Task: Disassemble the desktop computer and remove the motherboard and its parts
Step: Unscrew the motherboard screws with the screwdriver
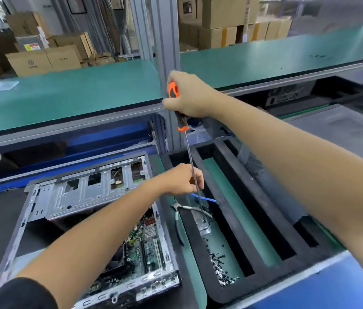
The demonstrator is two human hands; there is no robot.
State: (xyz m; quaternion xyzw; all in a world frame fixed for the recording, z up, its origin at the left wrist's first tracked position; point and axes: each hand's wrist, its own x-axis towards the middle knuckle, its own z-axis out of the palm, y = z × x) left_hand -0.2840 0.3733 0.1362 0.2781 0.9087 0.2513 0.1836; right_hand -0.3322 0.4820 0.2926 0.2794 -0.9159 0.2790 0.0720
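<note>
Over the foam tray (218, 293), screwdriver (182, 121) tip blurred — both hands gripping.

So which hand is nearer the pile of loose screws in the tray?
Left. The left hand pinches the screwdriver shaft just above the screws; the right hand grips the handle far higher.

Electronics disassembly workshop or warehouse line: a desk (343, 130) under a green-matted shelf (64, 94) on an aluminium post (167, 41), a foam tray (231, 166) of loose screws (220, 268), stacked cartons (42, 59) far behind.
</note>
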